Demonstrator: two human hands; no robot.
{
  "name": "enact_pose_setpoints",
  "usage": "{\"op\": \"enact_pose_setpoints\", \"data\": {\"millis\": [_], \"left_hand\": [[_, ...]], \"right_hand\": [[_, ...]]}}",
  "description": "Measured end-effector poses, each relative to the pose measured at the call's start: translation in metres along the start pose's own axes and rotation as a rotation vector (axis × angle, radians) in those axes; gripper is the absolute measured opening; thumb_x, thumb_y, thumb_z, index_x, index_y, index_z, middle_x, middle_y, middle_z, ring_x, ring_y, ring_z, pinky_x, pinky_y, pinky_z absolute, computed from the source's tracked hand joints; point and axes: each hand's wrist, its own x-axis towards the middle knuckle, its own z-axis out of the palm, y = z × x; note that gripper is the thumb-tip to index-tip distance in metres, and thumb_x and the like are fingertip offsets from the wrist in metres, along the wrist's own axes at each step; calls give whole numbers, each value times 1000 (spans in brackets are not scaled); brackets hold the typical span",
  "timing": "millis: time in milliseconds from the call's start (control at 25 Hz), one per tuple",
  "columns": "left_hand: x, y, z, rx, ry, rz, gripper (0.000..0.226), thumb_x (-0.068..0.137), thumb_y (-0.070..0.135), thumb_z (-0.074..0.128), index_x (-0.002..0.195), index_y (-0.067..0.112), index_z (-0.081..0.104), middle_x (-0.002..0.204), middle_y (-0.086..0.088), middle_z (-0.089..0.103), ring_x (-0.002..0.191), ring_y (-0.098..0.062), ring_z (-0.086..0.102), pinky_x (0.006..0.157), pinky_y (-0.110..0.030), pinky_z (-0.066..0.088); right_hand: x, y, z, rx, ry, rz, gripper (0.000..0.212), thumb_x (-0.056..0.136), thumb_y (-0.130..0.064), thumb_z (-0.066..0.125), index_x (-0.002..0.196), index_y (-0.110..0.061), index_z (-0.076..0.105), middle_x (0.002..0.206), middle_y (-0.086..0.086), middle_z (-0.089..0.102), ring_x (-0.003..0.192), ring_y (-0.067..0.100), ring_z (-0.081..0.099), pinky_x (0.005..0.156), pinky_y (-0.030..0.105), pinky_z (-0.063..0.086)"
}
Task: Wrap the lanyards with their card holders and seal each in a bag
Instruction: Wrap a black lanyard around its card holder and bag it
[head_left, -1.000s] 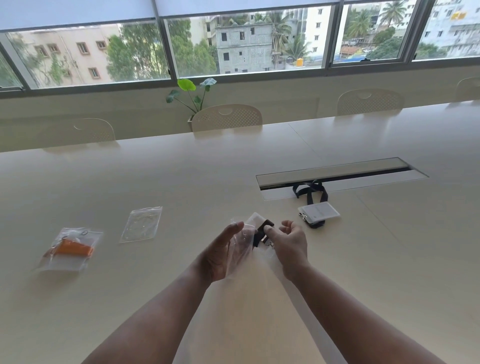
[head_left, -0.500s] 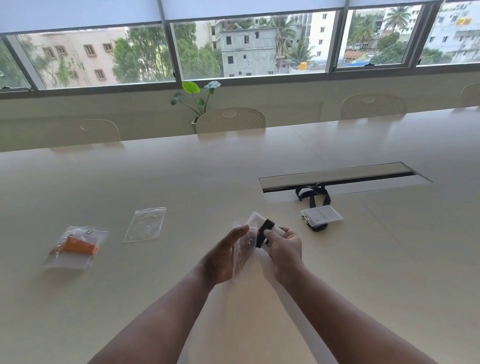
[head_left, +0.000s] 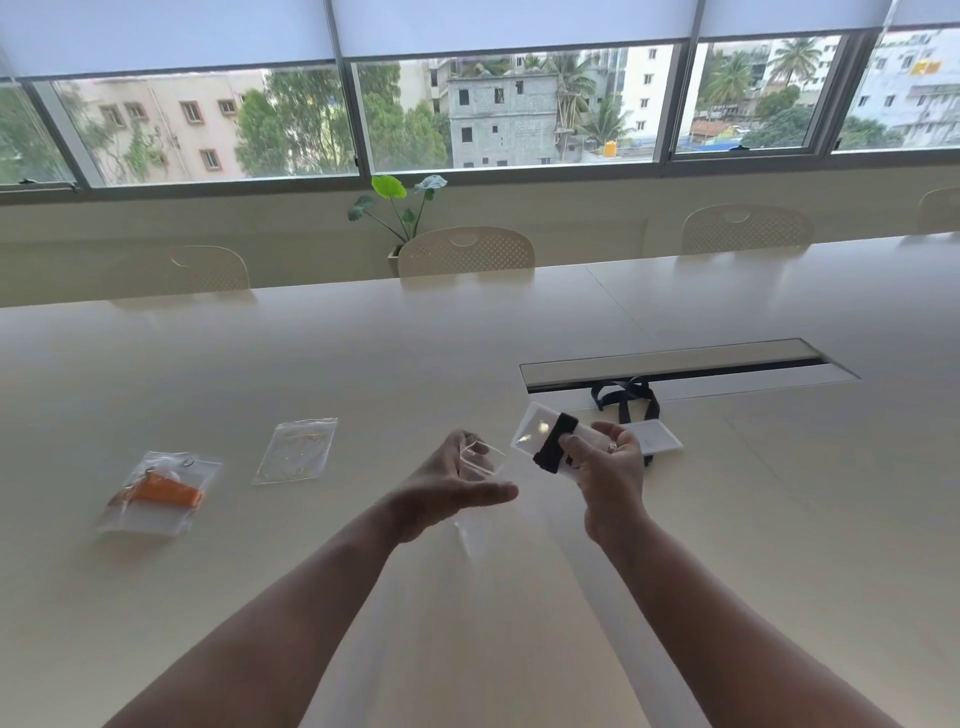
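right hand is clamped on the wrapped card holder, held above the counter around 1 o'clock of the left hand, which pinches a clear bag. holder looks stiff and light, the bag floppy and slick, so i'd grip the holder's edges and pinch the bag's mouth.

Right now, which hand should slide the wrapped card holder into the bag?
Right. The right hand already grips the wrapped card holder beside the clear bag that the left hand holds.
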Motion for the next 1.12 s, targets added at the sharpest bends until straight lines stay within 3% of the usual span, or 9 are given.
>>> {"op": "enact_pose_setpoints", "data": {"millis": [80, 200, 320, 640, 1120], "left_hand": [[-4, 3, -5, 240, 24, 63, 77, 57, 49, 93, 118, 29, 50, 113, -1, 62, 92, -1, 62, 82, -19, 54], [-8, 4, -6, 617, 137, 131, 84, 55, 61, 85, 123, 34, 44, 108, 10, 51, 104, -12, 51, 91, -29, 48], [-10, -1, -3, 794, 169, 172, 91, 53, 68, 77, 128, 35, 37, 105, 20, 41, 107, -14, 44, 93, -32, 38], [-12, -6, 0, 919, 188, 166, 90, 55, 71, 74, 126, 38, 29, 118, 16, 39, 108, -12, 38, 94, -31, 30], [-13, -8, 10, 991, 112, 163, 89, 54, 70, 72, 124, 37, 28, 115, 16, 40, 104, -13, 35, 92, -30, 29]], "right_hand": [[0, -8, -1, 28, -21, 2, 35, 80, 0, 78, 104, -15, 59, 92, 7, 64, 76, 17, 62, 62, 26, 52], [-4, -14, 0, 17, -76, 8, 26, 82, -5, 77, 99, -18, 63, 96, 8, 66, 79, 19, 63, 64, 28, 51], [-11, -15, 2, -78, -172, -22, 25, 82, -3, 75, 99, -17, 64, 95, 9, 68, 82, 22, 65, 69, 33, 56], [-28, -18, 6, -405, -255, -141, 25, 81, -6, 74, 98, -22, 64, 94, 11, 66, 77, 20, 63, 48, 15, 49], [-34, -12, 10, -548, -382, -86, 21, 78, -5, 74, 94, -18, 67, 81, 3, 67, 64, 11, 61, 48, 18, 48]]}}
